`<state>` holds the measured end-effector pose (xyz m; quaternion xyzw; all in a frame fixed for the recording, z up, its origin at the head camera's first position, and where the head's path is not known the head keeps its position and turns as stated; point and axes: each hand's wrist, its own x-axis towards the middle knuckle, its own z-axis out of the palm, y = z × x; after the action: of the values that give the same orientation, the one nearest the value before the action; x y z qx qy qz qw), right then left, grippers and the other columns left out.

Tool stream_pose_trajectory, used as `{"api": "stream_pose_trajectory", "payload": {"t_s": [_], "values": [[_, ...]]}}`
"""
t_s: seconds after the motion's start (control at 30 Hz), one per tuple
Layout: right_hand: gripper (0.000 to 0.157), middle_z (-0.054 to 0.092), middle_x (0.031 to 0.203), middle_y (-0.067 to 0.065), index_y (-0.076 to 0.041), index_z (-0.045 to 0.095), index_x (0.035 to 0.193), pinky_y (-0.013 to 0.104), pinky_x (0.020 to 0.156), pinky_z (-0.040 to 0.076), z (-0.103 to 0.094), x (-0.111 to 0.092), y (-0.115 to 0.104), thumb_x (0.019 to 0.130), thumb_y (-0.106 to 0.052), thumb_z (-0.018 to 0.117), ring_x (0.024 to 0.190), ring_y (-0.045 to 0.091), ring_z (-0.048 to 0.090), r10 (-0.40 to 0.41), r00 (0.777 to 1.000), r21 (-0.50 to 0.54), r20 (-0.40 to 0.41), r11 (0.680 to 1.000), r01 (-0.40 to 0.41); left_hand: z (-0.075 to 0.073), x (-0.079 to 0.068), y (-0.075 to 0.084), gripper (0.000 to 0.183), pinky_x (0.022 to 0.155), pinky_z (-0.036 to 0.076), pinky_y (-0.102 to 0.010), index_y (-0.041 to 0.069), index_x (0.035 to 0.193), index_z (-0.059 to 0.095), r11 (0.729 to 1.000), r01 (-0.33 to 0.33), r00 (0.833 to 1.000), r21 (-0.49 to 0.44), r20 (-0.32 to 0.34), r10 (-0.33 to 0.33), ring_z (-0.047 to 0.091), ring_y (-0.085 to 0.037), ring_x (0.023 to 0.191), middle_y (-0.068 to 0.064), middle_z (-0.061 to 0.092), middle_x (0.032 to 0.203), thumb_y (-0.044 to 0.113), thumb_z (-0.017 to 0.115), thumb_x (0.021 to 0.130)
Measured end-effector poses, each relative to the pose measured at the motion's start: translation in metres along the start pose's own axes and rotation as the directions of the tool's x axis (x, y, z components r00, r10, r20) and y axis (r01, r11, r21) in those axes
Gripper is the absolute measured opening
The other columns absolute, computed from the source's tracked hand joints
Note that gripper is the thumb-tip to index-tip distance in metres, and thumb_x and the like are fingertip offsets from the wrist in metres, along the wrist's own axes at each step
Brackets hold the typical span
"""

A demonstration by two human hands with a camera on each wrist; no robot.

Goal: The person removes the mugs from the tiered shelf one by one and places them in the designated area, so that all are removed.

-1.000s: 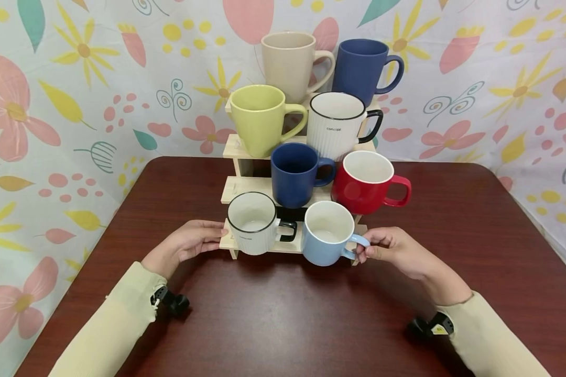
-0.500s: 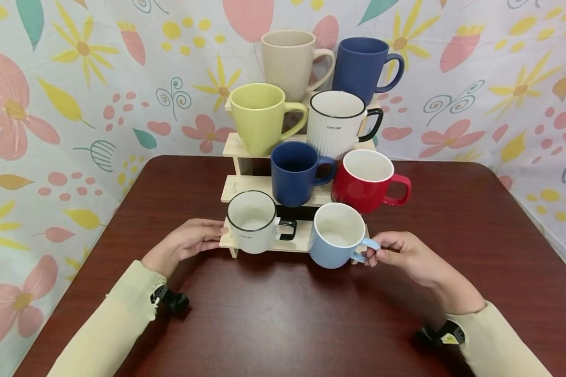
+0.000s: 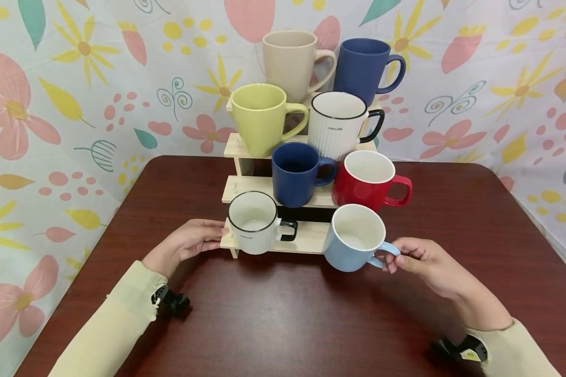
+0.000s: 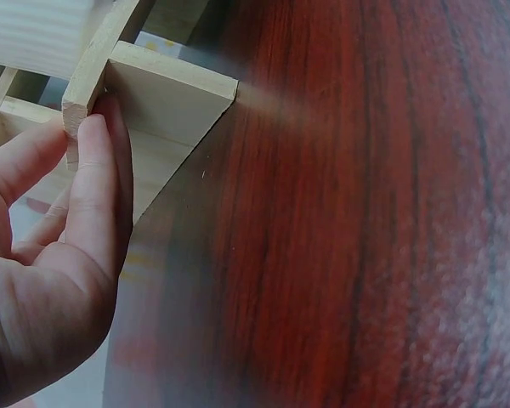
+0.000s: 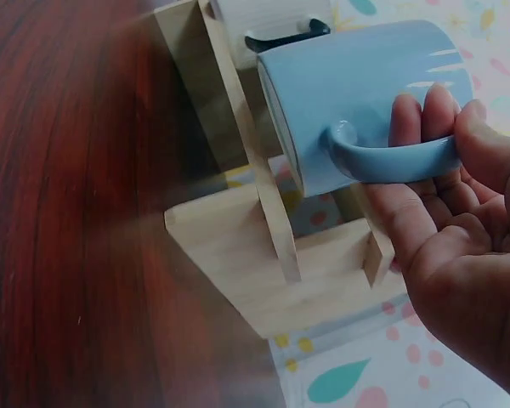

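A light blue mug (image 3: pixel 351 246) with a pale inside hangs tilted at the right end of the lowest step of the wooden tiered rack (image 3: pixel 306 238). My right hand (image 3: pixel 429 264) grips it by the handle, fingers hooked through the loop in the right wrist view. My left hand (image 3: pixel 191 241) pinches the left end of that same step, thumb and fingers on either side of the board end (image 4: pixel 89 81). Beside the left hand, a white ribbed mug (image 3: pixel 252 230) with black rim and black handle stands on the step.
Higher steps carry a dark blue mug (image 3: pixel 294 178), a red mug (image 3: pixel 363 183), a yellow-green mug (image 3: pixel 257 123), a larger white mug (image 3: pixel 335 131), a beige mug (image 3: pixel 287 65) and a tall blue mug (image 3: pixel 360 68). A flowered cloth (image 3: pixel 137 104) hangs behind the brown table (image 3: pixel 273 324).
The light blue mug has come off its place on the lowest step and moved to the right and slightly toward me with my right hand. My left hand has stayed at the rack.
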<state>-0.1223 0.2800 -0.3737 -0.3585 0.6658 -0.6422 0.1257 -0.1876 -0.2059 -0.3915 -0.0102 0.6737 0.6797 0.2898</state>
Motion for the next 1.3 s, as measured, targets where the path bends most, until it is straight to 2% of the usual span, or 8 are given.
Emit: {"api": "stream_pose_trajectory", "payload": {"t_s": [0.27,0.53,0.73,1.0,1.3], "values": [[0.041,0.072,0.099,-0.005,-0.007,0.066,0.11,0.017,0.088,0.056,-0.008,-0.02,-0.003,0.098,0.022,0.04,0.096,0.01,0.069,-0.001,1.0,-0.001,-0.017,1.0,0.001,0.001,0.002,-0.001,0.055,0.078,0.059,-0.015,-0.021,0.148,0.032,1.0,0.008,1.0,0.011,-0.01,-0.007,0.072,-0.001,0.084,0.011,0.074,0.089,0.002,0.052,0.102],[0.044,0.073,0.104,-0.004,-0.003,0.066,0.111,0.016,0.088,0.054,-0.016,-0.036,-0.004,0.096,0.026,0.036,0.099,0.009,0.069,-0.045,0.999,0.009,-0.025,0.999,0.045,-0.001,0.003,-0.002,0.055,0.078,0.059,-0.015,-0.021,0.148,0.032,1.0,0.009,1.0,0.01,-0.009,-0.009,0.071,-0.001,0.084,0.011,0.074,0.089,0.002,0.052,0.102],[0.043,0.073,0.114,-0.001,0.001,0.064,0.116,0.017,0.094,0.054,-0.026,-0.05,-0.004,0.098,0.024,0.032,0.109,0.011,0.07,-0.058,0.998,0.064,-0.019,0.996,0.059,-0.002,0.0,-0.001,0.055,0.079,0.059,-0.016,-0.02,0.147,0.033,1.0,0.008,1.0,0.013,-0.006,-0.008,0.071,-0.001,0.085,0.011,0.074,0.089,0.003,0.053,0.102],[0.046,0.072,0.122,0.001,-0.001,0.063,0.122,0.018,0.1,0.054,-0.038,-0.07,-0.011,0.1,0.023,0.03,0.117,0.01,0.069,-0.057,0.998,0.068,-0.019,0.996,0.058,0.0,0.0,0.0,0.056,0.08,0.059,-0.016,-0.02,0.148,0.033,1.0,0.007,1.0,0.017,0.004,-0.007,0.071,-0.001,0.086,0.011,0.074,0.09,0.004,0.053,0.102],[0.046,0.072,0.121,0.003,0.005,0.061,0.124,0.018,0.1,0.054,-0.053,-0.087,-0.013,0.101,0.023,0.026,0.119,0.012,0.069,-0.06,0.995,0.118,-0.076,0.991,0.068,-0.001,0.002,-0.001,0.056,0.079,0.059,-0.016,-0.02,0.148,0.033,1.0,0.005,1.0,-0.003,-0.004,-0.005,0.071,-0.002,0.084,0.01,0.074,0.089,0.004,0.054,0.102]]}}
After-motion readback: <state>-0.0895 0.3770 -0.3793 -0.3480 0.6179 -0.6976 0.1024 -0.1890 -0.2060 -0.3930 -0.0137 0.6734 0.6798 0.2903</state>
